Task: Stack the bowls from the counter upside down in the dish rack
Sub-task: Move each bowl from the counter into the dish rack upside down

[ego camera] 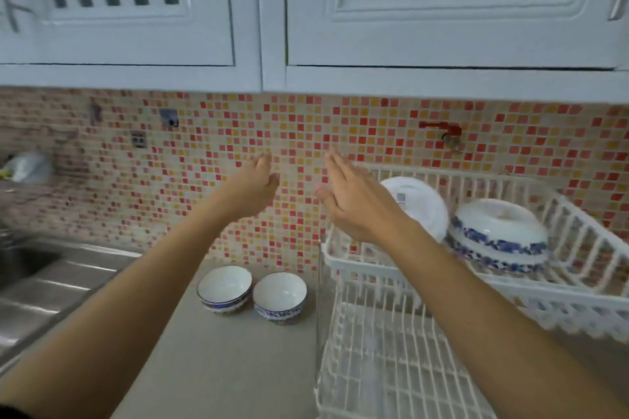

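A: What is seen at the top of the view?

B: The upper part is filled by white wall cabinets (136, 10) with small square cut-outs. Below them, a mosaic backsplash (211, 180) of red, orange and cream tiles is spread across the wall.

A: And lower down?

B: A grey counter (218, 367) is laid out beneath, with a steel sink (51, 282) set at its left. A white dish rack (510, 286) is placed on the right; its upper tier is raised above a lower wire tier (391, 367).

A: What is kept in the rack?

B: An upside-down bowl (500, 235) with a blue floral band is seated in the upper tier, and a second blue-banded rim is glimpsed just beneath it, so a stack is suggested. A white plate (422, 204) is stood on edge just beside it, to its left.

A: Where are the bowls still to be stacked?

B: Two small bowls are left upright on the counter, near the backsplash and just left of the rack. The left bowl (224, 287) and the right bowl (279, 294) are set side by side, close to touching.

A: How are the hands held?

B: Both are raised in front of the backsplash, well above the bowls. The left hand (255, 180) is loosely curled and empty. The right hand (354, 201) is held flat with fingers extended, and nothing is grasped by it. Some motion blur is noted.
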The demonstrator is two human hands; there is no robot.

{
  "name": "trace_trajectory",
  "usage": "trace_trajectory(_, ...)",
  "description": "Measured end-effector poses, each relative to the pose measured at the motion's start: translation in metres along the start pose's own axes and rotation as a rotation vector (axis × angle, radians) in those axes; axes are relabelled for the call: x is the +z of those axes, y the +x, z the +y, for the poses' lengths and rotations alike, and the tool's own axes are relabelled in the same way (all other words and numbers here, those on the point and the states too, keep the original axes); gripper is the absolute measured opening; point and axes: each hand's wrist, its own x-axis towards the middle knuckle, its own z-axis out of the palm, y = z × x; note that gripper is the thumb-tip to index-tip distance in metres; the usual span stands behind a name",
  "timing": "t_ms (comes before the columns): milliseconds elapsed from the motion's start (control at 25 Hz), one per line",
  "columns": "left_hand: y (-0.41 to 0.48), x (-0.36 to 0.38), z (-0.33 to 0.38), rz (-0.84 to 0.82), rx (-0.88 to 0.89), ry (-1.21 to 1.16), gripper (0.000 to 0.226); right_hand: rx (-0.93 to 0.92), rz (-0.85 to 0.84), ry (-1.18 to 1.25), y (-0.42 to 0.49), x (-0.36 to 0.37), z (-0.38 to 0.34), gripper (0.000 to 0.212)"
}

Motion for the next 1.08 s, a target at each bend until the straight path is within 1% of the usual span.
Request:
trace_trajectory(80, 0.007, -0.003, -0.053, -0.021, -0.064, 0.037, 0.055, -0.004, -0.005, 0.001, 0.029, 0.022, -0.039, 0.063)
trace_trajectory(200, 0.018, -0.002, -0.12, -0.044, -0.112, 0.096, 0.056, -0.045, -0.019, -0.003, 0.065, 0.059, -0.086, 0.062)
trace_trajectory(320, 0.025, 0.012, -0.185, -0.11, -0.157, 0.125, 0.056, -0.039, -0.114, 0.009, 0.099, 0.114, -0.119, 0.063)
trace_trajectory(440, 0.031, 0.042, -0.242, -0.208, -0.179, 0.109, 0.054, 0.031, -0.24, 0.044, 0.122, 0.185, -0.136, 0.065)
trace_trajectory(560, 0.034, 0.08, -0.28, -0.314, -0.206, 0.088, 0.056, 0.232, -0.347, 0.144, 0.127, 0.258, -0.142, 0.061)
trace_trajectory(680, 0.038, 0.136, -0.312, -0.399, -0.263, 0.033, 0.054, 0.497, -0.381, 0.203, 0.123, 0.325, -0.151, 0.051)
trace_trajectory(760, 0.039, 0.179, -0.329, -0.416, -0.33, -0.03, 0.051, 0.659, -0.373, 0.24, 0.12, 0.366, -0.155, 0.051)
trace_trajectory(880, 0.04, 0.227, -0.341, -0.43, -0.429, -0.107, 0.049, 0.892, -0.323, 0.398, 0.12, 0.408, -0.161, 0.059)
trace_trajectory(960, 0.043, 0.25, -0.343, -0.448, -0.503, -0.162, 0.05, 1.027, -0.342, 0.456, 0.129, 0.425, -0.161, 0.061)
trace_trajectory(1000, 0.045, 0.26, -0.345, -0.453, -0.544, -0.204, 0.049, 1.08, -0.352, 0.467, 0.133, 0.432, -0.16, 0.061)
trace_trajectory(1080, 0.047, 0.276, -0.349, -0.448, -0.619, -0.285, 0.046, 1.129, -0.365, 0.479, 0.138, 0.445, -0.156, 0.057)
